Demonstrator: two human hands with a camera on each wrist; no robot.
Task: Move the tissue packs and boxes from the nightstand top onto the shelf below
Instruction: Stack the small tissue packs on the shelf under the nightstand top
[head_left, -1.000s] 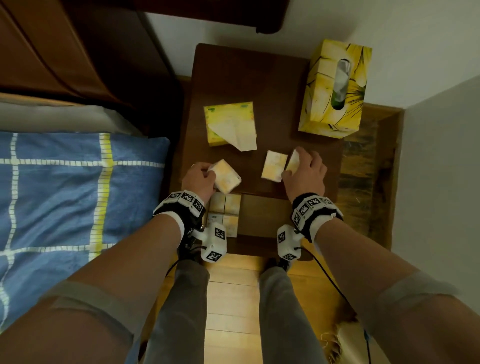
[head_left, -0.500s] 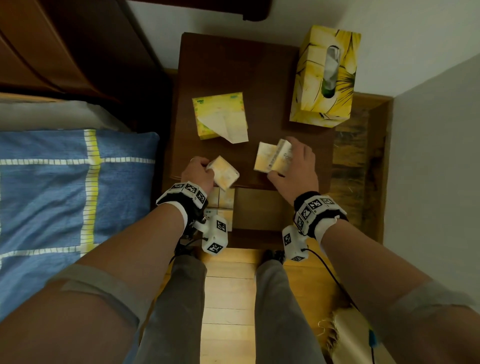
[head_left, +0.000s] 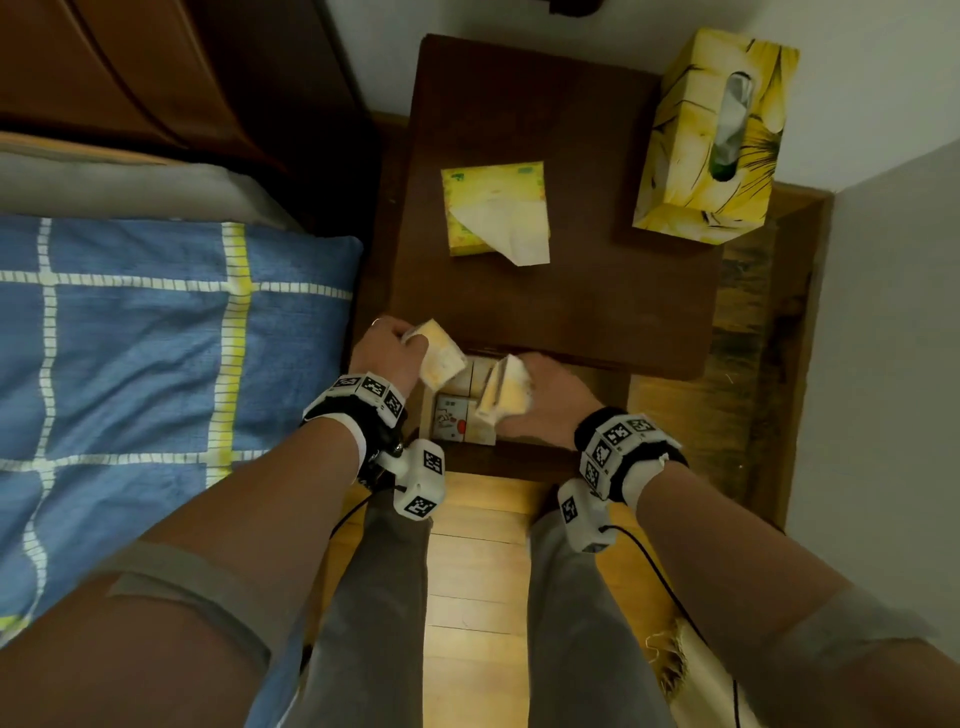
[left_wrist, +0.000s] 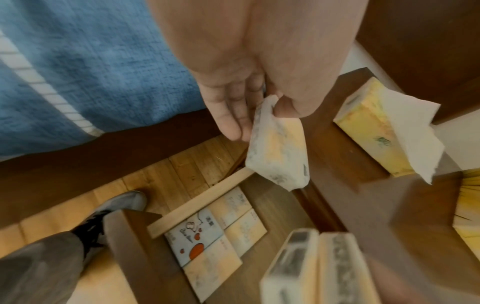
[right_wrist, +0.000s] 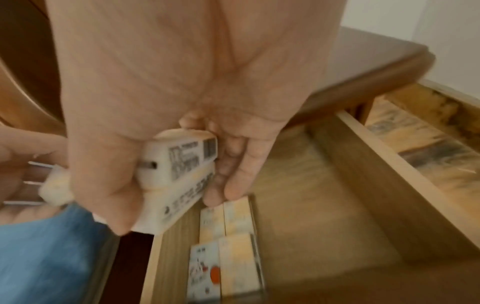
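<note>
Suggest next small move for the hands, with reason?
Probably lower the right hand and set its two small packs on the shelf's bare wood, right of the packs already there. The left hand holds one pack just above.

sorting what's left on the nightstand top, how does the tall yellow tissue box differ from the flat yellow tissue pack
The tall yellow tissue box is a big carton at the nightstand's back right corner; the flat yellow tissue pack is lower, smaller, nearer the middle. The pack has a white tissue pulled out; none sticks out of the box's slot. Both are yellow, untouched.
</note>
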